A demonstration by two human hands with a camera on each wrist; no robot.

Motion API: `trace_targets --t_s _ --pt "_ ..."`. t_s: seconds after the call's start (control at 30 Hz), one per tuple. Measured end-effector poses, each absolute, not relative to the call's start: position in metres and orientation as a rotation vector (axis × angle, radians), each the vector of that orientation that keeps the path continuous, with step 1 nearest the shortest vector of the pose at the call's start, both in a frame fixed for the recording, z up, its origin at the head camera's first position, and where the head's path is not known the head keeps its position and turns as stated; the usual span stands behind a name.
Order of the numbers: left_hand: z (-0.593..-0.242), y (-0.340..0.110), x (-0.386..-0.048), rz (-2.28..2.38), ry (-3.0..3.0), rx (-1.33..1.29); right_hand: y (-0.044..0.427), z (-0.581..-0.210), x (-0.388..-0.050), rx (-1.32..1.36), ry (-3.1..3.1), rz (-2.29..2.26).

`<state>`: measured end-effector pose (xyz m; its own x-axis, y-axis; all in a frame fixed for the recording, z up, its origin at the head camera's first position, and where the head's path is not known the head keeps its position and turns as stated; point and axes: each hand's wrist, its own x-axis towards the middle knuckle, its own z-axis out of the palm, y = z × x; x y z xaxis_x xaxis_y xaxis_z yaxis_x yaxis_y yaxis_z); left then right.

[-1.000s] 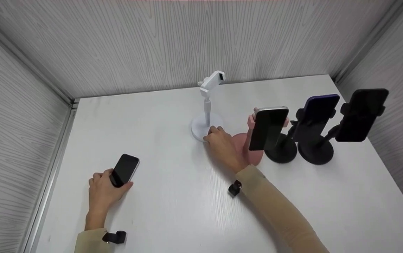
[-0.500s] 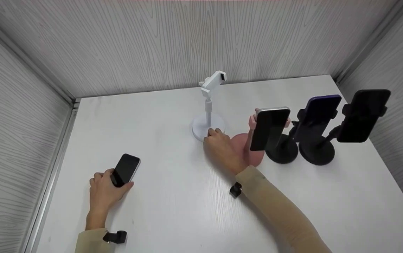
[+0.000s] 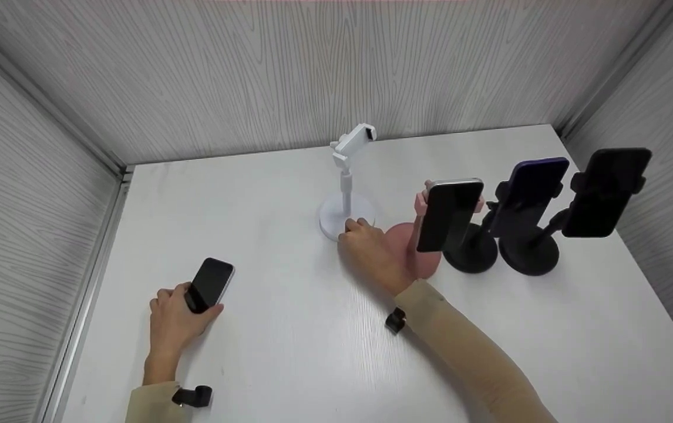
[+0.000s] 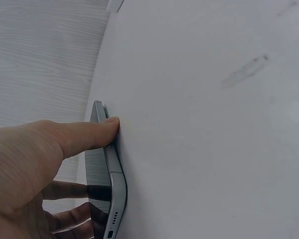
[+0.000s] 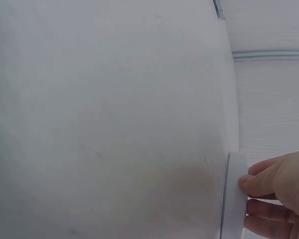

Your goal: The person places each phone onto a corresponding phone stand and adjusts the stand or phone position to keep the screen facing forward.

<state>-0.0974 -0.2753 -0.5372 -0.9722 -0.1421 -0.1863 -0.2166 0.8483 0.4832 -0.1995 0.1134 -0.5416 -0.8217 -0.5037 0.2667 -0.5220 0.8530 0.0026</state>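
At the left of the head view, my left hand [image 3: 175, 320] holds a smartphone [image 3: 210, 285] by its edges. The phone lies near the white tabletop, screen up. In the left wrist view the thumb is on one long edge of the phone [image 4: 117, 191], with fingers at the other side. My right hand [image 3: 369, 252] grips the near rim of a white phone stand [image 3: 345, 191], whose clamp holds nothing. In the right wrist view, thumb and fingers pinch the edge of the round base [image 5: 235, 199].
Right of my right hand stands a pink phone stand [image 3: 416, 258] bearing a phone [image 3: 449, 214]. Beyond it, two black stands carry a purple-edged phone [image 3: 529, 197] and a black phone [image 3: 606, 192]. Grey wood-grain panels [image 3: 336, 70] enclose the table [image 3: 289, 352].
The white stand has shifted slightly toward me with my right hand at its base. My left hand and its phone have stayed in place.
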Motion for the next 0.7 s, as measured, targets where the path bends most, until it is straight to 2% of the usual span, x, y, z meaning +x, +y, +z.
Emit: trace_targets --t_s 0.7 --pt "-0.539 -0.275 -0.097 0.777 2.893 -0.292 0.114 -0.542 -0.186 0.849 -2.702 0.087"
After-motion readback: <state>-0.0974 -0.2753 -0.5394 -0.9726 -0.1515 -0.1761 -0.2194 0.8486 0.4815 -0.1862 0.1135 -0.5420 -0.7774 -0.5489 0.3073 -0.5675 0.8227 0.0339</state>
